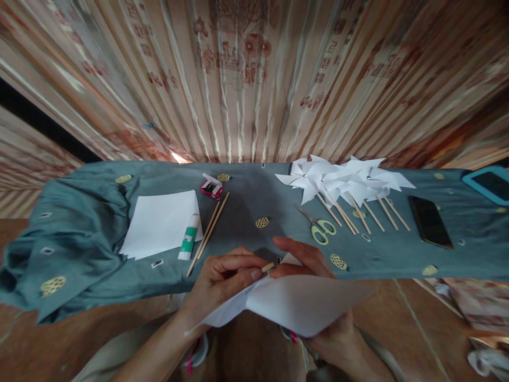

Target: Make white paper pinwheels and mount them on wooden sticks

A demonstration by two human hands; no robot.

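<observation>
A white paper pinwheel (306, 300) is between my hands above the table's front edge, its folded blades facing me. My left hand (233, 273) is closed, thumb and fingers pinching a wooden stick (268, 267) whose end pokes out behind the paper. My right hand (308, 259) is wrapped round the pinwheel from behind, its index finger raised near the stick's end. Paper covers part of the right hand and palm. Whether pin and stick are joined is hidden.
On the green cloth (254, 246) lie white paper sheets (159, 220), a glue stick (188, 239), two wooden sticks (212, 225), a small red box (211, 187), scissors (321, 229), several finished pinwheels (342, 178), a black phone (430, 222) and a blue-framed device (491, 183). A patterned curtain (246, 95) hangs behind.
</observation>
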